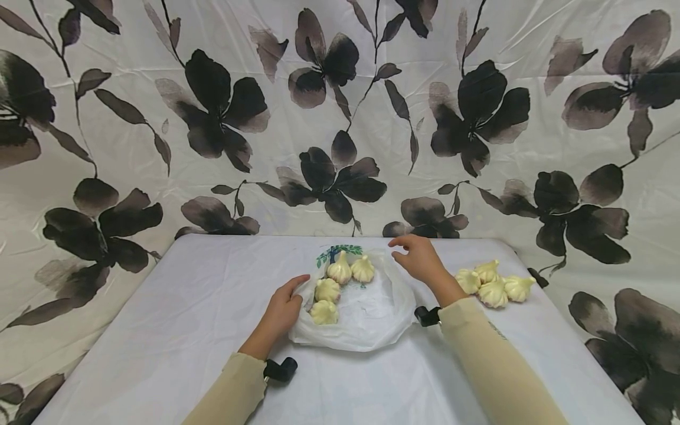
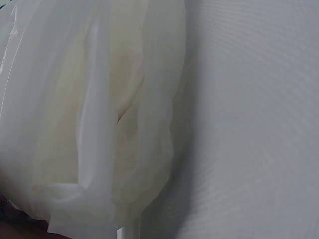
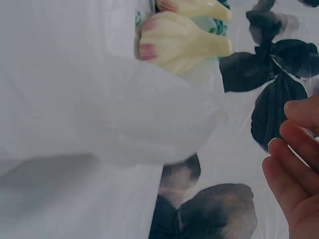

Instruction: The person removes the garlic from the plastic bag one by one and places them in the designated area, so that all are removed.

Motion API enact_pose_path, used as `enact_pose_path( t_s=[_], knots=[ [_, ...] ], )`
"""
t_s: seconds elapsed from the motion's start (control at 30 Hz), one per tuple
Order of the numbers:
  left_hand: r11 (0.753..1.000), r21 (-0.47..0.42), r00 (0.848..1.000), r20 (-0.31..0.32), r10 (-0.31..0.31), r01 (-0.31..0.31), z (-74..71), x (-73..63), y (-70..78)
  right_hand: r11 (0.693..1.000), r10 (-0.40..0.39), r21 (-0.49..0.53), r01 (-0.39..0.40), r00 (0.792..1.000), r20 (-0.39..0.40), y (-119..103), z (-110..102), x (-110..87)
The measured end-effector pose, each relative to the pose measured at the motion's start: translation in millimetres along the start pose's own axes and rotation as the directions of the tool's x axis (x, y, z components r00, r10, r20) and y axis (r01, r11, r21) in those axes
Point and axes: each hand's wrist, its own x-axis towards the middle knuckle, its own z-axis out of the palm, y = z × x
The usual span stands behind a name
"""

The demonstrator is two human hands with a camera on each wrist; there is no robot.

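A white plastic bag (image 1: 390, 319) lies on the table with its mouth spread wide. Inside are several garlic bulbs (image 1: 327, 290), grouped at its left and back. My left hand (image 1: 283, 308) holds the bag's left rim between thumb and fingers. The left wrist view is mostly filled by the thin bag wall (image 2: 94, 109), bulbs showing faintly through it. Over the back right of the bag, my right hand (image 1: 419, 258) is raised with loosely bent fingers and nothing in them. The right wrist view shows its fingers (image 3: 294, 169) apart from the bag, with a garlic bulb (image 3: 179, 42) beyond the rim.
More garlic bulbs (image 1: 493, 292) sit in a cluster on the table, right of the bag and beside my right forearm. A white cloth covers the table (image 1: 212, 283). Behind it hangs a floral-patterned curtain (image 1: 404, 141). Green and blue print shows on the bag.
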Motion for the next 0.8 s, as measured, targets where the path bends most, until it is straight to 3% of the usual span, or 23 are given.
enact_pose_path(
  t_s=[0.4,0.67,0.8],
  knots=[
    [1.0,0.018,1.0,0.001,-0.015,0.015,2.3,1.3,4.9,0.999,0.028,0.03,-0.032,0.991,0.128,-8,19,14.1],
    [0.999,0.036,1.0,0.004,-0.026,0.026,2.5,1.8,5.5,0.997,0.03,0.063,-0.04,0.988,0.153,-9,31,20.9],
    [0.999,0.048,1.0,0.0,-0.003,0.003,1.5,1.6,4.9,0.996,0.042,0.075,-0.056,0.985,0.17,-12,37,22.6]
  ],
)
